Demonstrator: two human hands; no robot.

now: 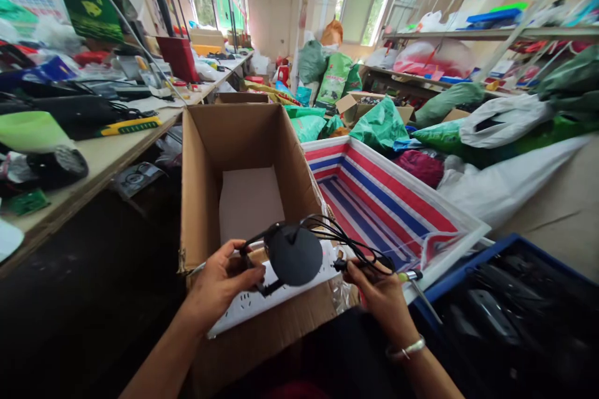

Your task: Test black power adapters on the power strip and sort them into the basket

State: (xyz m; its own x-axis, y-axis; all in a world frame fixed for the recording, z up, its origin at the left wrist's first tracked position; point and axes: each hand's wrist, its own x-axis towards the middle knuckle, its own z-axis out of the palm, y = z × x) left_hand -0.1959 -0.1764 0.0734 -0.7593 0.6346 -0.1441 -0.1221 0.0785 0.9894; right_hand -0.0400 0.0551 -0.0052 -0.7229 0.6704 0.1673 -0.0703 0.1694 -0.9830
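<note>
My left hand (pixel 219 283) is closed, thumb against fingers, on the black frame of a device with a round flat disc (pixel 296 254); its exact kind is unclear. A looped black cable (pixel 344 235) runs from the device to my right hand (pixel 381 293). The fingers there are closed on the cable and its small black plug (pixel 340 264). A rod with a yellow-green and metal end (pixel 410 275) sticks out past that hand; whether it is gripped is hidden. Directly below the disc lies a white power strip (pixel 241 312) with several sockets, on brown cardboard.
An open cardboard box (pixel 201 168) stands ahead, a pale sheet at its bottom. To its right is a striped, white-rimmed bin (pixel 402 193), then a blue crate (pixel 496 255) of black devices. A cluttered workbench (pixel 93 162) runs along the left. Filled bags (pixel 334 78) pile up behind.
</note>
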